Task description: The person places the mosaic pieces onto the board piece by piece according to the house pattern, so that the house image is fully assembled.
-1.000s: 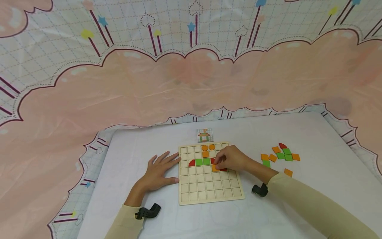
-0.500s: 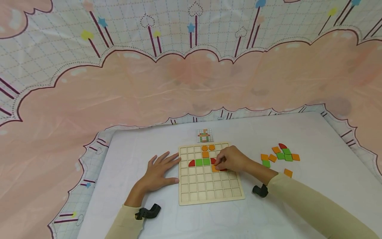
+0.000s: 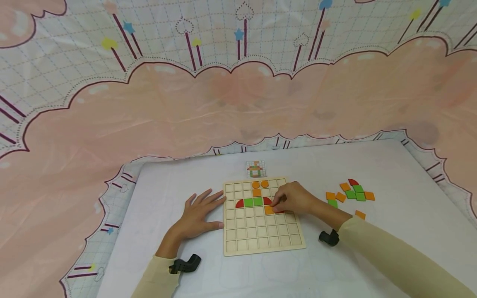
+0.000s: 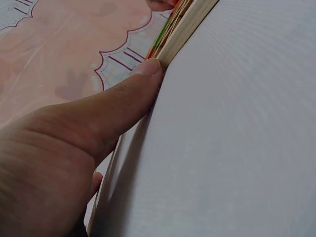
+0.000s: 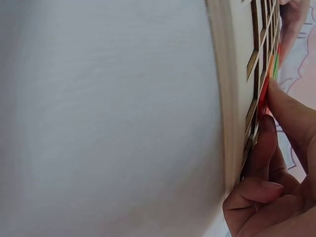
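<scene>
The wooden grid board (image 3: 257, 245) lies flat on the white table. Spread wide, the left hand (image 3: 199, 215) touches its left edge with fingertips and thumb; in the left wrist view the thumb (image 4: 118, 101) meets the board's side (image 4: 185, 37). Over the board's right part, the right hand (image 3: 294, 198) has curled fingers and pinches a red piece (image 5: 263, 96) at the grid in the right wrist view. An orange square (image 3: 268, 210) lies by its fingertips, and a red quarter piece (image 3: 266, 200) above. Green squares (image 3: 253, 202), another red piece (image 3: 240, 203) and orange pieces (image 3: 256, 192) fill other cells.
A small pattern card (image 3: 255, 169) lies just behind the board. Loose orange, green and red pieces (image 3: 359, 196) are scattered at the right, with one orange square (image 3: 360, 215) nearer the right sleeve (image 3: 387, 248). A patterned cloth (image 3: 223, 107) hangs behind the table.
The right hand and forearm have shifted slightly to the right, uncovering more of the orange square and the red quarter piece. The left hand and board have not moved.
</scene>
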`<state>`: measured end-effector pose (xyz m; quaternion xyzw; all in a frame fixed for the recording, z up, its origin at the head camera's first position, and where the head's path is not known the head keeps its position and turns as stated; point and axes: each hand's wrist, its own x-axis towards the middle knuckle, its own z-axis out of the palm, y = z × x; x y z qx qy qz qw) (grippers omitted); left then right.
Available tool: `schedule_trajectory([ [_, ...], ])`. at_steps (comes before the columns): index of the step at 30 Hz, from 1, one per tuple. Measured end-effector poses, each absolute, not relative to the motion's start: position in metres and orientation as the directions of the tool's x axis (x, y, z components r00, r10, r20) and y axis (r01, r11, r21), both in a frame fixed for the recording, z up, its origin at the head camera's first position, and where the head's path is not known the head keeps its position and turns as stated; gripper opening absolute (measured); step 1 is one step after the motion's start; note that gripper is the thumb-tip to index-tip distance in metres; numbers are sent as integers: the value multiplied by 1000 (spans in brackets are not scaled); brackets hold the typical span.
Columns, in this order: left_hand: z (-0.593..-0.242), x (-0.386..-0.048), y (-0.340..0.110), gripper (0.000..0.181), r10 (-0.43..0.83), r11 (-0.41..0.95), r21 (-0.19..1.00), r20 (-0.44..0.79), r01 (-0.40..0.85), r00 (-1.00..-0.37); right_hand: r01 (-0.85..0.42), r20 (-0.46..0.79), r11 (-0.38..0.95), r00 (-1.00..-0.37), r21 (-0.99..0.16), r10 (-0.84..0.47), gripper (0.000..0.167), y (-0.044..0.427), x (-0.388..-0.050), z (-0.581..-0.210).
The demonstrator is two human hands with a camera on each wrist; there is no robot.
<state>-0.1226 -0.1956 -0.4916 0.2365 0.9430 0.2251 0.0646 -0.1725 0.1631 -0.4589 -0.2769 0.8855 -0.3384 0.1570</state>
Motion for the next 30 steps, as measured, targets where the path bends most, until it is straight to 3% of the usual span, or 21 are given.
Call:
schedule_trajectory([
  [11, -491, -122, -195, 84, 479, 781, 462, -10, 420, -878, -347, -111, 638, -818, -687, -565, 8, 193, -175, -457],
  [22, -492, -123, -196, 83, 480, 784, 454, -11, 423, -877, -312, -117, 739, -878, -598, -464, 9, 255, -180, -439],
  [30, -493, -123, -196, 83, 482, 783, 454, -13, 424, -876, -181, -182, 815, -927, -550, -329, 16, 301, -183, -432],
])
